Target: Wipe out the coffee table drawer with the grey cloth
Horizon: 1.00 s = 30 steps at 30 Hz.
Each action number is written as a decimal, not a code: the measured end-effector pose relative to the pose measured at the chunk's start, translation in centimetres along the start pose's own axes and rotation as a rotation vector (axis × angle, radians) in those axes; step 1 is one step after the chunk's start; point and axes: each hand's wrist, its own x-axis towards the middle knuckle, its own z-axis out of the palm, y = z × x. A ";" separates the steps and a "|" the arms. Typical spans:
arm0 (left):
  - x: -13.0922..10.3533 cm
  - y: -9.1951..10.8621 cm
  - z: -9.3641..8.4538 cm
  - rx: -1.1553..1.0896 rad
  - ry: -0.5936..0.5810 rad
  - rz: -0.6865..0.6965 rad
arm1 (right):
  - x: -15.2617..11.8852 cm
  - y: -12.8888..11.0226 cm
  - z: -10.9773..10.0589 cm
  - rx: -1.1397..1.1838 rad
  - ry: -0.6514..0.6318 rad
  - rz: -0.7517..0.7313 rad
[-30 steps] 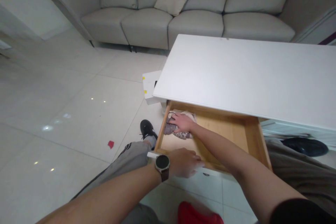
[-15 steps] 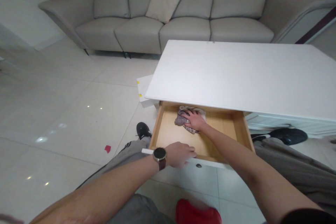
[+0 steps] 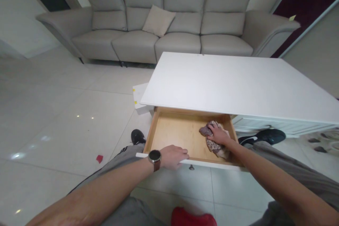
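Soft light, glare on floor (image 3: 60, 123).

A beige cushion (image 3: 159, 21) leans on a grey sofa (image 3: 185, 24), and a red scrap (image 3: 99, 159) lies on floor tiles (image 3: 66, 120).

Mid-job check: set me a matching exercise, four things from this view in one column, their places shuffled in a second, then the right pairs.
Things
1. patterned cloth
2. left hand
3. beige cushion
4. small red scrap

Places
A. on the sofa
B. on the tiled floor
C. under the right hand, inside the drawer
D. at the drawer's front edge

Pairs: 1-C, 2-D, 3-A, 4-B
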 end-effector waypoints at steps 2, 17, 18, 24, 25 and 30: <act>0.0 0.0 0.1 0.005 0.006 0.001 | -0.4 0.2 -0.4 0.059 -0.131 -0.144; -0.1 0.1 0.3 0.041 0.031 -0.005 | -1.3 -2.5 -1.3 0.035 -0.206 -0.315; -0.1 0.1 0.4 0.041 0.033 -0.006 | -1.0 -2.9 -1.3 0.030 -0.184 -0.321; -0.5 0.1 0.8 0.036 0.044 -0.026 | 0.9 -6.9 -2.0 -0.072 -0.248 -0.505; -0.6 0.1 0.8 0.038 0.050 -0.027 | 1.2 -7.8 -2.1 -0.088 -0.258 -0.545; -0.8 0.1 1.2 0.045 0.091 -0.033 | 2.8 -13.3 -2.3 -0.121 -0.288 -0.678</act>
